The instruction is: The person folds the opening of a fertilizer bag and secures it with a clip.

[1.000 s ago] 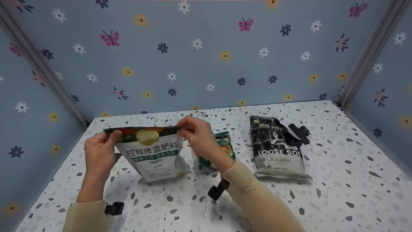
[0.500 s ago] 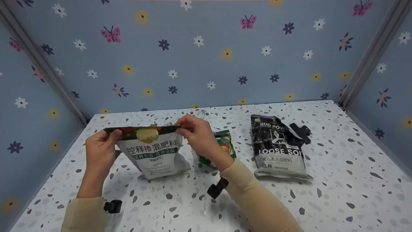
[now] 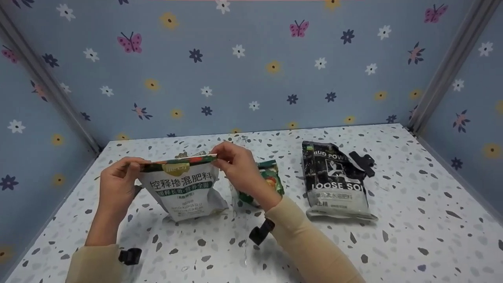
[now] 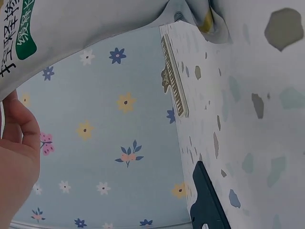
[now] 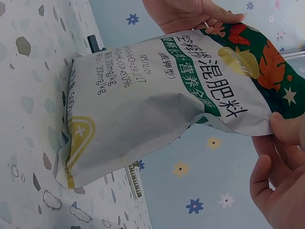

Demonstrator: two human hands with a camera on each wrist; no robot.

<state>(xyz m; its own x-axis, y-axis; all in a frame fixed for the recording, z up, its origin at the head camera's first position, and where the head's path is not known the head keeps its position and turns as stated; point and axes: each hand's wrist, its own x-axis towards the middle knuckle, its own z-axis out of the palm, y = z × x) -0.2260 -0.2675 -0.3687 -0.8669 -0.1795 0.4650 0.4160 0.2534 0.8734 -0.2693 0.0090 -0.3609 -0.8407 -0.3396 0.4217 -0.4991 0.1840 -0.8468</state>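
A white fertilizer bag with a green top band stands upright on the speckled table. My left hand pinches the upper left corner, thumb in front. At the upper right corner my right hand pinches the same edge between thumb and fingers. The right wrist view shows the bag's green band stretched between both hands, with its lower end on the table. Behind the bag lies a pale bag clip with a ribbed edge. A dark clip lies near my left hand, mostly hidden in the head view.
A small green packet lies behind my right forearm, partly hidden. To the right lies a black and grey pouch marked LOOSE SOI, with a black clip at its upper right. A flowered blue wall borders the table.
The bag's top edge has tipped and its green band looks narrower in the head view. My left fingers have shifted over that edge. Both hands keep their corners.
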